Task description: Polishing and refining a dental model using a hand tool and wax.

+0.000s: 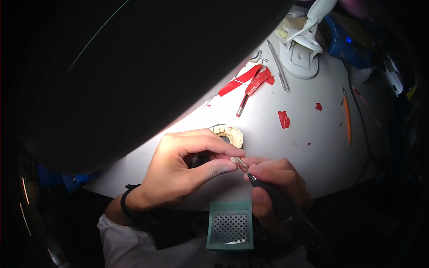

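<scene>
Between the thumb and index fingertip of my left hand (176, 156) is a small pale tooth-shaped piece (235, 159). My right hand (281, 172) grips a dark rotary handpiece (276, 196) like a pen. Its thin metal bur (243, 164) points up and left, its tip at the piece; whether it touches, I cannot tell. The two hands' fingertips meet close beside the piece. Just beyond my left fingers lies a cream horseshoe-shaped dental model (234, 133), partly hidden by that hand.
A large dark lamp head (156, 67) blocks the upper left. Below my hands is a green-framed perforated grate (229, 203). Farther off lie a red folded strip (237, 85), a metal tool (279, 67), red scraps (283, 119), an orange-handled tool (347, 116) and a white stand (299, 60).
</scene>
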Tool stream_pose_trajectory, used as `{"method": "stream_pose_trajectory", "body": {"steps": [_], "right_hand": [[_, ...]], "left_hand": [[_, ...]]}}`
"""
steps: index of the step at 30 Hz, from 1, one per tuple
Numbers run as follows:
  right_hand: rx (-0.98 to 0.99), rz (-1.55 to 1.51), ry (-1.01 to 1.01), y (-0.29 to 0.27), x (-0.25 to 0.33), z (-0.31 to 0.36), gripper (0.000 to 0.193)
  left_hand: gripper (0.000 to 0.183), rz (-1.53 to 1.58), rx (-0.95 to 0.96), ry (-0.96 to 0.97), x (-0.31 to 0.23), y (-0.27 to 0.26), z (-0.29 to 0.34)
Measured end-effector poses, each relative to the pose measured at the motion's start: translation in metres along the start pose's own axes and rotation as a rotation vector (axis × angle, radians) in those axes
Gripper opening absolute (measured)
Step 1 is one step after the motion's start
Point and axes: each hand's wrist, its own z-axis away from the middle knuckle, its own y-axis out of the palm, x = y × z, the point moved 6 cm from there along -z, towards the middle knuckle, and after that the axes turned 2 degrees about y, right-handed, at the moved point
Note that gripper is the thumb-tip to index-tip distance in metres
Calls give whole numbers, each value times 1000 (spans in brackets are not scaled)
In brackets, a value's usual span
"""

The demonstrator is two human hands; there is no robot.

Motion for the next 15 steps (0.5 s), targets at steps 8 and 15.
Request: {"method": "stream_pose_trajectory", "body": {"steps": [8,15], "right_hand": [[2,30,-53,3,-3,1,24],[-92,-95,-30,2,-3,4,22]], "left_hand": [[20,39,25,-29,0,-1,1],[20,54,33,1,0,-1,-2]]}}
